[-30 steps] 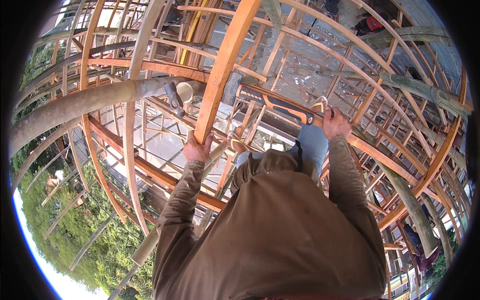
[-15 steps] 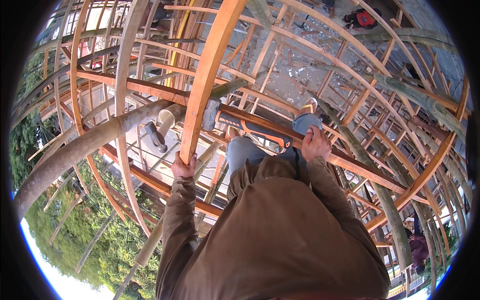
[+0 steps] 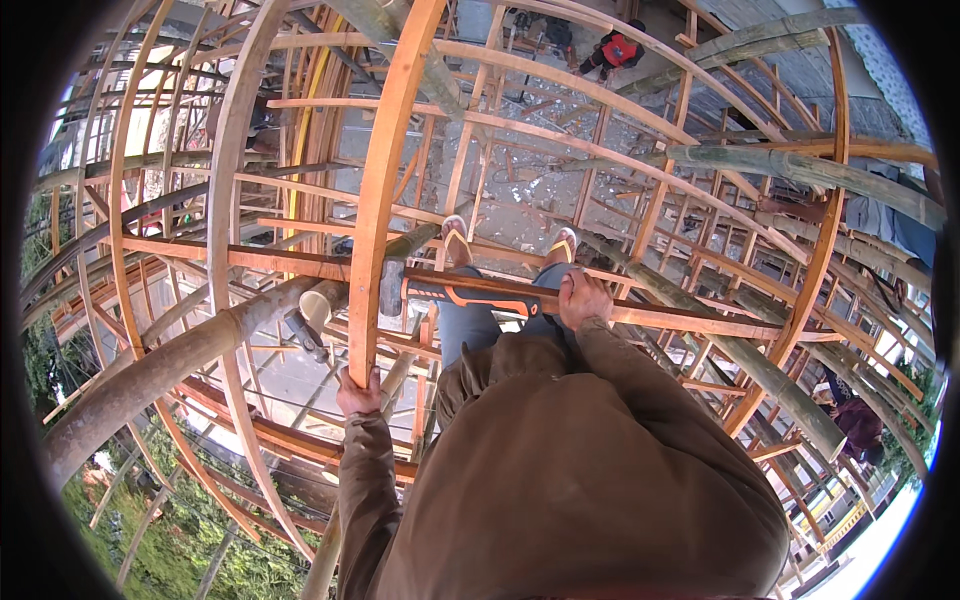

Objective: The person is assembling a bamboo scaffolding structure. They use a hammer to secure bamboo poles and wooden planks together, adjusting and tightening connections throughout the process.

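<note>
My left hand (image 3: 358, 393) is closed round the near end of a long, reddish-brown wooden plank (image 3: 384, 170), which runs up and away across a horizontal wooden beam (image 3: 690, 320). My right hand (image 3: 585, 299) grips that beam, with the fingers bent over its far side. Between my hands, a sledgehammer (image 3: 470, 294) with a grey head and a black-and-orange handle lies along the beam. Its head is just right of the plank, and its handle end is close to my right hand. A second hammer (image 3: 306, 336) hangs left of the plank, below a cut bamboo end (image 3: 325, 300).
Thick bamboo poles (image 3: 180, 365) and curved-looking timber strips (image 3: 225, 200) cross all around. My sandalled feet (image 3: 457, 240) stand on the framework, high above a littered floor (image 3: 530, 190). A person in red and black (image 3: 618, 50) is far below; another person (image 3: 858, 425) is at right.
My view has shifted, so the frame and both hands appear farther left, and both my feet now show. My hands keep their places on the plank and beam; the sledgehammer still lies there.
</note>
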Demonstrator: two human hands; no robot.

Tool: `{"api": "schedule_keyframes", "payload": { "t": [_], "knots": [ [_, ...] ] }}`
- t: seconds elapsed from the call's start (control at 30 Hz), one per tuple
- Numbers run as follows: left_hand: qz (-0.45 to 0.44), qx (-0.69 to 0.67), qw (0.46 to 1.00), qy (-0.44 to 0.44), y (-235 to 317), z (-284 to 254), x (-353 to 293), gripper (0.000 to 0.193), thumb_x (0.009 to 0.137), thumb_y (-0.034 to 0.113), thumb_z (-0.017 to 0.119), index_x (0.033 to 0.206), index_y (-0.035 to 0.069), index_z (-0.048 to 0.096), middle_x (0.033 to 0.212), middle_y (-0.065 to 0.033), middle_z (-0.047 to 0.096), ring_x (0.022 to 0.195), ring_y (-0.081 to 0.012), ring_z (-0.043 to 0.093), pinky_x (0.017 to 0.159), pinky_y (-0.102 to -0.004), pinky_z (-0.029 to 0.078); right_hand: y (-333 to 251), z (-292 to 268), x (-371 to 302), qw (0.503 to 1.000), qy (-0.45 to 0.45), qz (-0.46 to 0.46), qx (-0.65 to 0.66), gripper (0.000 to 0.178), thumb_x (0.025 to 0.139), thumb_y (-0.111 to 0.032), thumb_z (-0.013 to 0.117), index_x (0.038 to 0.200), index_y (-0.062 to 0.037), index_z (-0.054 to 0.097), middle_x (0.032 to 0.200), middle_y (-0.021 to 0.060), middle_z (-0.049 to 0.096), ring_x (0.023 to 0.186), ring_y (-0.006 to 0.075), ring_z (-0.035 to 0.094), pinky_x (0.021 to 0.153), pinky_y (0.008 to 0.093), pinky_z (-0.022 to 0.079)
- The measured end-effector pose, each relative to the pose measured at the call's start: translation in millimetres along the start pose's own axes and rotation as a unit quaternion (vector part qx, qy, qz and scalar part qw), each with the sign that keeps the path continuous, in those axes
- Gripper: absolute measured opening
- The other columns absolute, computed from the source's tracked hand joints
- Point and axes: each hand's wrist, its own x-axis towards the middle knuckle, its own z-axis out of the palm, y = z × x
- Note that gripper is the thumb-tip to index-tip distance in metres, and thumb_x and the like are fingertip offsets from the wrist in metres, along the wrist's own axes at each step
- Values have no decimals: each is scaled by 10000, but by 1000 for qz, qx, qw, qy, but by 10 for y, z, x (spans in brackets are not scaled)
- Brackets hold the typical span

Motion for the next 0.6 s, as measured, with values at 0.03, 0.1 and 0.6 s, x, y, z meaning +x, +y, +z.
{"api": "schedule_keyframes", "payload": {
  "t": [0.03, 0.1, 0.6],
  "knots": [
    [11, -11, 1000, 7, 2, -4, -13, 544, 863, 544, 735, 1033, 53, 575, 766, -256, 670, 764, -523, 654, 620, -563, 509, -20, -17, -2, 1000, -5, 5, -3, 278, 951, -327, 518, 1079, -139, 677, 1021, 129, 737, 1012, 362, 672, 901, 538, 486],
    [21, -12, 1000, 14, 7, -13, -8, 530, 865, 533, 736, 1032, 57, 575, 766, -254, 671, 764, -525, 651, 623, -565, 509, -58, -56, 3, 1000, 3, 6, -3, 277, 948, -336, 521, 1067, -145, 682, 1007, 136, 737, 995, 368, 680, 906, 534, 490],
    [-19, -22, 999, -20, 157, -123, -16, 508, 834, 487, 750, 1056, 77, 550, 827, -223, 690, 812, -493, 660, 685, -556, 513, 714, -48, 432, 931, 76, 193, 301, 408, 913, -344, 687, 1209, -65, 654, 949, 164, 726, 911, 291, 714, 831, 399, 556]
  ]
}}
